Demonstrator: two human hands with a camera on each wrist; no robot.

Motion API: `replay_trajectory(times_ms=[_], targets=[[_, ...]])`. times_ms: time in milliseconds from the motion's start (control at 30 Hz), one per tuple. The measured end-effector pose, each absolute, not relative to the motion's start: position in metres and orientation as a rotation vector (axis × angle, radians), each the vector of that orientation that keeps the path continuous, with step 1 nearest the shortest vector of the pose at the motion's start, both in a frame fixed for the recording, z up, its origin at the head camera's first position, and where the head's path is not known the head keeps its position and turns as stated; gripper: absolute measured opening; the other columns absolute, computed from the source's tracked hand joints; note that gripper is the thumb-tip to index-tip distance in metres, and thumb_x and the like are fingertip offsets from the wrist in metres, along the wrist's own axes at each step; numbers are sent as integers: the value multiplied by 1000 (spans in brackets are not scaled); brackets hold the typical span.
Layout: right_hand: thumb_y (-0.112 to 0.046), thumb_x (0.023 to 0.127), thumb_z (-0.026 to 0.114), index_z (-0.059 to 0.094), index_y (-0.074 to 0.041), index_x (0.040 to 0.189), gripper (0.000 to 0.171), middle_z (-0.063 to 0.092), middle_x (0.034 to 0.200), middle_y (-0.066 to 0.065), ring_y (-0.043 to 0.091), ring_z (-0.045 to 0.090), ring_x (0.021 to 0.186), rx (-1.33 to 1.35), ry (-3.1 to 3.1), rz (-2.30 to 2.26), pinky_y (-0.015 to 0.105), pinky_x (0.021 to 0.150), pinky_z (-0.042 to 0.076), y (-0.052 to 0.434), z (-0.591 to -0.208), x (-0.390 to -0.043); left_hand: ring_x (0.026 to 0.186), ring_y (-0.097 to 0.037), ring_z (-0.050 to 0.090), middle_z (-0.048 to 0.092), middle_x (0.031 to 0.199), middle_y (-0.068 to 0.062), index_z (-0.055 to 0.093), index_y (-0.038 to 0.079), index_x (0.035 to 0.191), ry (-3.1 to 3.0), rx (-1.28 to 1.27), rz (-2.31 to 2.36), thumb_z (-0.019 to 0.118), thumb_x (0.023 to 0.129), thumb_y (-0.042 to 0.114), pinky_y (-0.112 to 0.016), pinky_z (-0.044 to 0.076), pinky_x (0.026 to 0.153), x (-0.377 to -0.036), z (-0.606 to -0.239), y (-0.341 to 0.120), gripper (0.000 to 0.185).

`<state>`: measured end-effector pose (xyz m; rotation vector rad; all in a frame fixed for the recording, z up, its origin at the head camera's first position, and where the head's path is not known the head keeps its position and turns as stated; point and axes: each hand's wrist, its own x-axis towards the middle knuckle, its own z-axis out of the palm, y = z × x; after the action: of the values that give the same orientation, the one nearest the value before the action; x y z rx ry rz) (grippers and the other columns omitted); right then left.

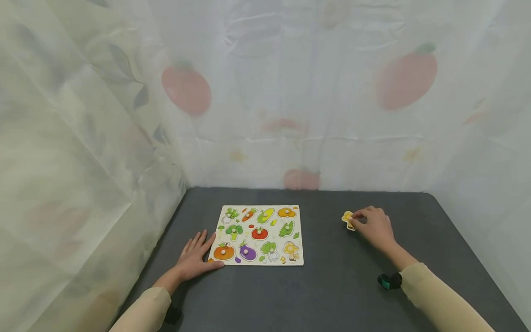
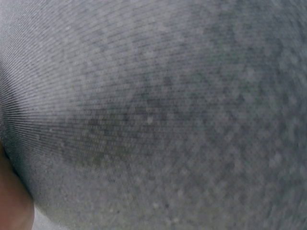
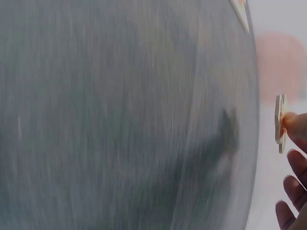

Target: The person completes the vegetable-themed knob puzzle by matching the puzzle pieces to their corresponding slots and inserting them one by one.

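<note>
A wooden vegetable peg puzzle board (image 1: 259, 235) lies flat on the dark grey table (image 1: 332, 286). My left hand (image 1: 198, 256) rests flat on the table with straight fingers, touching the board's near left corner. My right hand (image 1: 373, 226) is far to the right of the board and pinches a small yellow puzzle piece (image 1: 347, 219) by its fingertips, low over the table. In the right wrist view the yellow piece (image 3: 280, 123) shows edge-on at my fingertips (image 3: 293, 122). The left wrist view shows only blurred table cloth.
Sheer curtains with fruit and leaf prints (image 1: 290, 92) close in the table at the back, left and right. The board's slots hold several vegetable pieces with white pegs. Bare tabletop lies between the board and my right hand.
</note>
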<state>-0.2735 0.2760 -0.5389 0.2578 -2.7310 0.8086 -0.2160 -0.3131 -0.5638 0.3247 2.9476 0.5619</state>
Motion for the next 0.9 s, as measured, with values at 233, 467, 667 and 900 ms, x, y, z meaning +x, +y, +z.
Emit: replay_trajectory(times_ms=[233,467,667,900], targets=[[-32,93,78,80,-18,98,15,67,108,8,37,55,105,400,-2729,875,62,91,41,232,-535,-269,154,-45,5,12,168,-24,26,10,164,2952,360,641,71,82,70,-64,2,120,-217,-571,-315,112],[-32,91,80,79,-24,94,9,64,99,-2,28,56,102,503,-2741,878,57,92,43,192,-532,-262,154,-44,3,12,168,-24,26,10,164,2962,378,666,71,82,71,-64,0,120,-217,-574,-317,111],[-34,89,82,78,-29,90,7,61,96,-10,18,53,97,590,-2771,872,46,85,43,160,-537,-252,154,-46,5,14,167,-27,27,9,163,2970,375,676,73,81,69,-65,1,119,-214,-570,-315,111],[-33,86,85,76,-32,86,8,60,93,-12,13,50,89,699,-2782,838,41,79,42,133,-551,-243,154,-44,3,12,168,-26,25,11,164,2968,407,680,70,83,70,-64,-1,120,-216,-574,-317,111]])
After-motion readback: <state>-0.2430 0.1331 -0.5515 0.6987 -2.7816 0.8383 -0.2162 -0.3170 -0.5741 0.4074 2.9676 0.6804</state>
